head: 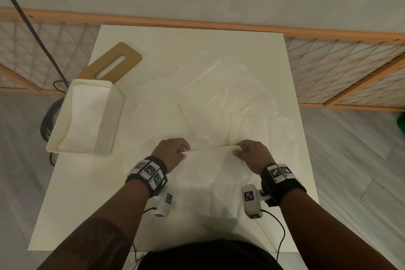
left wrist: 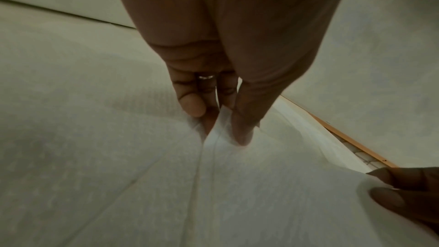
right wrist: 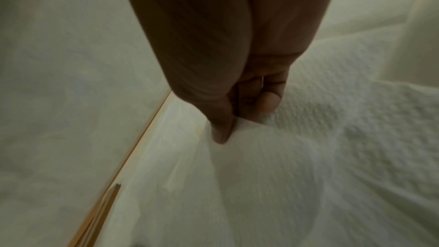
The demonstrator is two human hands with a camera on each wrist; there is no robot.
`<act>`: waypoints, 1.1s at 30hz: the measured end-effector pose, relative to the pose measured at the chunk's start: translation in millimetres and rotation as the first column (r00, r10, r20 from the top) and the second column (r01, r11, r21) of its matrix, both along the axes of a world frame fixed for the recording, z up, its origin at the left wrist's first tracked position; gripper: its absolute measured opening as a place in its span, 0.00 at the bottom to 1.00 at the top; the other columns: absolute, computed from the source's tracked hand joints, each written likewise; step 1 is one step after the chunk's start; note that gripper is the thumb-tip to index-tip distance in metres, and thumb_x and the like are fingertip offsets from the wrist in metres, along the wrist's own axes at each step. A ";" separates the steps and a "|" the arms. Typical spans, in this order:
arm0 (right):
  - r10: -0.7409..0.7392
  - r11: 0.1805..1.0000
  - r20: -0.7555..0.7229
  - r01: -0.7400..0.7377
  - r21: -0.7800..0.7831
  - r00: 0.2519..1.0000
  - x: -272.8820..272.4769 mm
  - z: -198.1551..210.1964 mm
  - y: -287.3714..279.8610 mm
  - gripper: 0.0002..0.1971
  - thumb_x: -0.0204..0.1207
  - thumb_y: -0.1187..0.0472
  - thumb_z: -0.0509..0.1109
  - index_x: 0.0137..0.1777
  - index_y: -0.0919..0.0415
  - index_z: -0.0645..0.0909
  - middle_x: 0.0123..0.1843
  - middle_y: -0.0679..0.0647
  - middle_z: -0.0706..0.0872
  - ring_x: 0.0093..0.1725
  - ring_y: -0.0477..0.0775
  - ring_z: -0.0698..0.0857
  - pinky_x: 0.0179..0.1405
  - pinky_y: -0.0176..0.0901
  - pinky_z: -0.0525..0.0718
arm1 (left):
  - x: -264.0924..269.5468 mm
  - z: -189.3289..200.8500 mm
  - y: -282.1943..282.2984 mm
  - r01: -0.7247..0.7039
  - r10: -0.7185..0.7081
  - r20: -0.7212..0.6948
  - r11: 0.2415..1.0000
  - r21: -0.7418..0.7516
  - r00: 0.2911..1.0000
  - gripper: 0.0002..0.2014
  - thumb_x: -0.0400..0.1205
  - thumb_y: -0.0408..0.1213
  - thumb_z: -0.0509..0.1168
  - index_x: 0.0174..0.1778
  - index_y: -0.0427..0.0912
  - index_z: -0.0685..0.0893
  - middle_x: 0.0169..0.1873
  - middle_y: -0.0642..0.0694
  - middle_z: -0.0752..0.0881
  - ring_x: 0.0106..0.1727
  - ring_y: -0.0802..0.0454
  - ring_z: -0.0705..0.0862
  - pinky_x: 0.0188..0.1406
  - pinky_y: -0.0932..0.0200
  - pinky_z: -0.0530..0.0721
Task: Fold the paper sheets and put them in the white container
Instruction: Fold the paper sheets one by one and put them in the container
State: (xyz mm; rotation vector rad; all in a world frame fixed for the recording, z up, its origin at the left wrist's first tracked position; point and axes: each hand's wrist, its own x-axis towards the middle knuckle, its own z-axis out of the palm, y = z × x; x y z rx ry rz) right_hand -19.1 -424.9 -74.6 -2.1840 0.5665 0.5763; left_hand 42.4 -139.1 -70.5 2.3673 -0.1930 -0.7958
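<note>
Paper sheet hangs nearest, its top edge pinched at either corner by left hand and right hand, likely to align a fold. Beyond, loose sheets cover the surface; far left stands the white container, paper already inside.

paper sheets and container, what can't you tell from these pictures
- Head view: how many sheets lie on the table; white on white, they blur together.
- Head view: how many folded sheets fill the container; its walls hide the layers.
- Wrist views: how many layers the left hand and right hand pinch; blur and fingers cover the sheet's edge.
</note>
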 end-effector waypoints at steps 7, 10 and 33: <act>-0.176 0.922 0.157 0.218 -0.318 0.972 10.4 5.4 -7.6 0.19 0.78 0.48 0.76 0.64 0.56 0.80 0.63 0.54 0.81 0.64 0.60 0.81 0.57 0.50 0.80 | -1.5 -3.6 -1.5 0.010 -0.010 0.000 0.999 0.030 1.000 0.10 0.80 0.30 0.71 0.47 0.52 0.87 0.41 0.54 0.87 0.42 0.53 0.85 0.42 0.60 0.82; -0.247 0.883 0.052 0.247 -0.399 0.968 17.3 3.0 -19.6 0.36 0.69 0.46 0.84 0.72 0.58 0.72 0.71 0.58 0.72 0.71 0.65 0.75 0.66 0.61 0.79 | -2.1 -4.1 -2.2 0.015 -0.015 0.004 0.999 0.043 1.000 0.10 0.80 0.30 0.71 0.47 0.52 0.87 0.42 0.54 0.86 0.42 0.54 0.84 0.42 0.61 0.80; -0.609 0.793 0.290 0.554 0.254 0.738 42.0 87.6 -29.0 0.04 0.81 0.64 0.71 0.47 0.58 0.87 0.41 0.51 0.92 0.32 0.43 0.91 0.37 0.36 0.83 | -1.1 29.0 -33.2 0.008 0.008 0.092 0.985 -0.170 0.996 0.36 0.72 0.65 0.74 0.73 0.54 0.77 0.70 0.56 0.77 0.72 0.56 0.73 0.75 0.49 0.74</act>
